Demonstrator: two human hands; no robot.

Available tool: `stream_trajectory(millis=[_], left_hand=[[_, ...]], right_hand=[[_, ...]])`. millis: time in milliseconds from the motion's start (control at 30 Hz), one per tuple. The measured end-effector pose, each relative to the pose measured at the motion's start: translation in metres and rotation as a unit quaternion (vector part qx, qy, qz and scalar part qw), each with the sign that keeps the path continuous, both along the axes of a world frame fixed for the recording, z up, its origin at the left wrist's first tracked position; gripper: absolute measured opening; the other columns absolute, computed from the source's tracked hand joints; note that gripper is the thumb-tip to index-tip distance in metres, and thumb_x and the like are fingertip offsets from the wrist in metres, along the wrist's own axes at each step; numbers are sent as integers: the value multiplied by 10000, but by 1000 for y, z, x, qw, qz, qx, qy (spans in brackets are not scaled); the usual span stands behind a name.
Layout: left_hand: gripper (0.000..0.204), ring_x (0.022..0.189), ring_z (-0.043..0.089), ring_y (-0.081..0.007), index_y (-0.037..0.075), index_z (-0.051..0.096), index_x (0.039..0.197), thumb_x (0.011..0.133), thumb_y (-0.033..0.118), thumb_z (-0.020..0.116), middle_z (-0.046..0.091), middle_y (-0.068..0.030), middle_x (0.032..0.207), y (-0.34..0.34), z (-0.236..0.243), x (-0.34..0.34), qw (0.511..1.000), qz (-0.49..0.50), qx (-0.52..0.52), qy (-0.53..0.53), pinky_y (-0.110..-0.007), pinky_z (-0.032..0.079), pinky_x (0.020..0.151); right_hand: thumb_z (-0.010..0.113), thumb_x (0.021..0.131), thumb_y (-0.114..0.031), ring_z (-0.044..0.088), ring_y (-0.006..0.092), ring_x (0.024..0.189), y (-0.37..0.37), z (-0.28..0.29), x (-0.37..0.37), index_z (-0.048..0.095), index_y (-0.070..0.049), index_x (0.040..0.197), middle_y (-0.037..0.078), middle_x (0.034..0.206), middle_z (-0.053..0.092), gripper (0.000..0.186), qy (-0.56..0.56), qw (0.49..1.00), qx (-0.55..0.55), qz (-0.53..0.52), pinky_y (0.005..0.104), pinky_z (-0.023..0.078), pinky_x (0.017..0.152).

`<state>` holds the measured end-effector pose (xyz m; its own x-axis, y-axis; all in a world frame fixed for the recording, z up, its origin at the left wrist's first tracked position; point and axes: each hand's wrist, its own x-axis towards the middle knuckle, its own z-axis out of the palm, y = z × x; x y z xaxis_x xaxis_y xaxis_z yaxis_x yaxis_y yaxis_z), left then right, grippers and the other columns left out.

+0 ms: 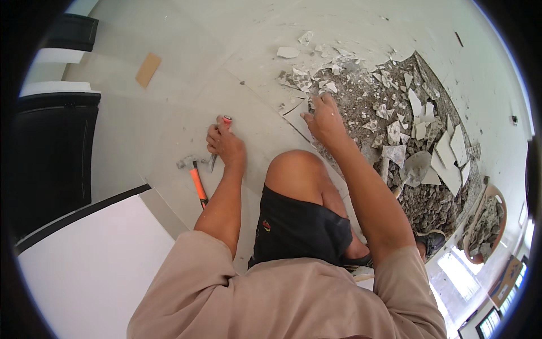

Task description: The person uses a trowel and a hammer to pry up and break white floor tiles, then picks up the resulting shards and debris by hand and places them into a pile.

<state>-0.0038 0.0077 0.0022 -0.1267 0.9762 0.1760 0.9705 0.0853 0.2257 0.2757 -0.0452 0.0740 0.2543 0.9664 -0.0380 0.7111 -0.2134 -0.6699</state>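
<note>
My left hand point(227, 148) is closed around a chisel point(227, 119), its red handle end showing above the fist and its grey metal blade below. Just beside that hand, a claw hammer point(196, 182) with an orange and black handle lies on the floor. My right hand point(327, 123) reaches to the border between whole tile and rubble. Its thumb and fingers close on a white piece of broken tile point(297, 120), whose cracked edges show dark lines. The hand partly hides that piece.
Broken tile and rubble point(367, 107) spread across the right side. A trowel point(416, 168) and large tile shards point(450, 153) lie there. A rubble-filled container point(485, 226) stands far right. Left are black furniture point(56, 152), a white panel point(101, 254) and a brown rectangular piece point(148, 70).
</note>
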Motion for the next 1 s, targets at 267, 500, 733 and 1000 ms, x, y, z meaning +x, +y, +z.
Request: stream_trajectory(millis=[267,500,733,1000], left_hand=[[553,1336,362,-323,164,389,1480,966,105,584,430,-118,1421,-2,9,12,999,8,-36,6,-513,240,1068],[517,1338,364,-320,145,399,1476,987,123,567,419,-112,1439,-1,8,10,998,14,-44,30,-516,245,1064],[569,1285,380,-316,142,390,1462,936,102,604,437,-99,1386,1,1,9,999,-3,-6,50,-509,270,999],[536,1337,369,-317,147,411,1467,959,125,582,441,-98,1428,2,3,6,999,6,-22,27,-533,247,1063]], right_hand=[[837,817,-138,548,399,1179,19,-24,-20,609,13,1084,220,1212,560,382,-46,997,-31,-60,485,489,996],[771,845,-35,630,283,962,-14,-12,43,592,-18,1139,198,1053,627,344,18,960,89,-265,382,522,835],[827,834,-151,511,362,1251,-20,-14,12,585,-46,1377,147,1299,578,604,-213,971,108,10,491,420,1045],[842,828,-255,467,380,1271,23,-35,-25,567,-51,1400,163,1350,529,667,-155,986,-2,-54,514,371,1091]])
